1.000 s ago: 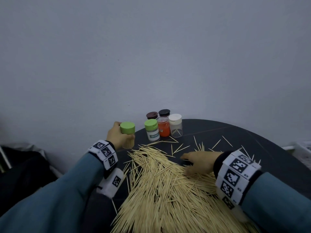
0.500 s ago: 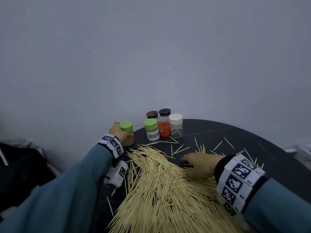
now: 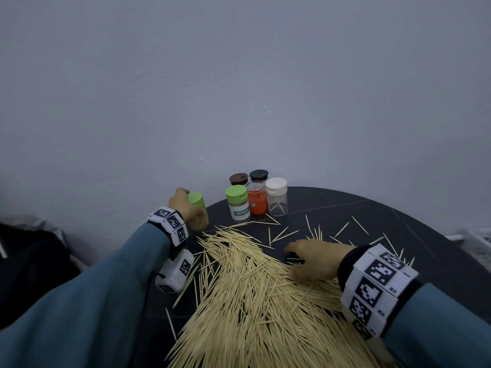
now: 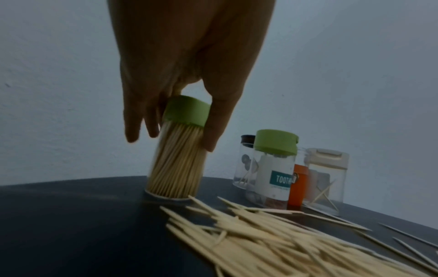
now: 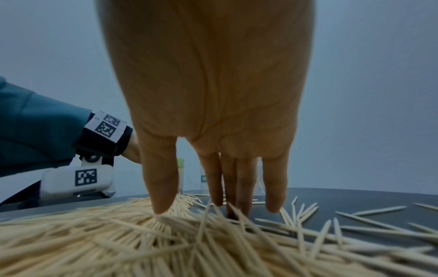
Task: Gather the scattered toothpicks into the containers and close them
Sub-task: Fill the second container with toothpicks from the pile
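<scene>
The full green-capped jar [image 4: 176, 157] stands at the far left edge of the dark tabletop [image 3: 345, 208], packed tight with toothpicks and already capped; the risk, as I judge it, is that it sits so near the rim that a careless release or a nudge from the sleeve could tip it off the edge; the wrist view shows it slightly leaning, perhaps only the lens. The left hand [image 3: 183, 205] grips it from above, thumb on the near side and the other fingers [image 4: 132, 127] curled down the far side, around the cap and upper wall.

A second risk lies under the right hand [image 3: 316, 261]; it rests on the far right margin of the big toothpick heap [image 3: 252, 301], and a broad sweep would likely scatter sticks towards the near edge or off the tabletop, since loose ones [image 3: 358, 224] already lie spread to the right and far side; pointed ends could also prick the palm if pressed hard. Its fingers [image 5: 241, 187] are straight and held fairly close together, tips touching the sticks and the surface, thumb set apart on the heap; they hold nothing.

Five more containers [image 3: 257, 197] stand closed in a cluster at the far edge, just right of the held jar; the clear ones look nearly empty, so most of the gathering appears yet to be done.
</scene>
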A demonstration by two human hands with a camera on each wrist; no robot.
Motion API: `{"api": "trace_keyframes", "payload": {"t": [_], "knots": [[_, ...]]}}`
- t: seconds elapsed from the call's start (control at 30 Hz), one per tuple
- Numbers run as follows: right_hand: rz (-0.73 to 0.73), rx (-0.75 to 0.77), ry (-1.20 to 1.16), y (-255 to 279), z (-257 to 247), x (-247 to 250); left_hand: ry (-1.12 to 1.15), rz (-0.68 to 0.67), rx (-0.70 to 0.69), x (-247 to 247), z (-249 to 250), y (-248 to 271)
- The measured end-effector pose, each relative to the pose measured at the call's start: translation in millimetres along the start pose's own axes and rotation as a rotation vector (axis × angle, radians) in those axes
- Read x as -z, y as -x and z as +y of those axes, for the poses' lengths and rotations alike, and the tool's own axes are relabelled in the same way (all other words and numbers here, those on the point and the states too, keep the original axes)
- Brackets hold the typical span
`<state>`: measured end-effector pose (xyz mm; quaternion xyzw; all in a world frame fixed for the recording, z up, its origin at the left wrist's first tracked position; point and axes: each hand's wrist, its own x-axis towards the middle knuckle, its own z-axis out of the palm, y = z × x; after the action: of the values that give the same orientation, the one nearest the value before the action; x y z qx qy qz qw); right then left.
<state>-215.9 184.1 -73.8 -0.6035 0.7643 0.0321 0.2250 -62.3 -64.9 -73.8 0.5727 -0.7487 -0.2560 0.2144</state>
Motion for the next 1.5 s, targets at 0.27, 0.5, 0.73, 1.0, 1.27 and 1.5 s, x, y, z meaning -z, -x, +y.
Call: {"api": "trace_keyframes", "payload": {"t": [0.27,0.5,0.73,1.0,1.27,1.5], "knots": [[0.007,0.011,-0.022,-0.6,1.5,1.9,0.052,0.051,-0.301,-3.4,49.6,-7.7],[0.009,0.018,-0.044,-4.1,5.6,4.5,-0.013,-0.085,-0.327,-32.0,94.6,-27.0],[0.017,0.028,-0.046,-6.0,8.5,5.0,-0.169,-0.147,-0.319,-55.8,104.4,-33.7],[0.022,0.041,-0.043,-5.2,7.8,5.2,-0.107,-0.068,-0.330,-57.2,100.9,-38.0],[0.016,0.049,-0.007,-4.5,5.1,4.6,0.039,0.148,-0.346,-36.7,100.3,-30.0],[-0.001,0.042,0.013,-2.9,2.0,3.9,0.159,0.229,-0.484,-2.2,117.3,-2.6]]}}
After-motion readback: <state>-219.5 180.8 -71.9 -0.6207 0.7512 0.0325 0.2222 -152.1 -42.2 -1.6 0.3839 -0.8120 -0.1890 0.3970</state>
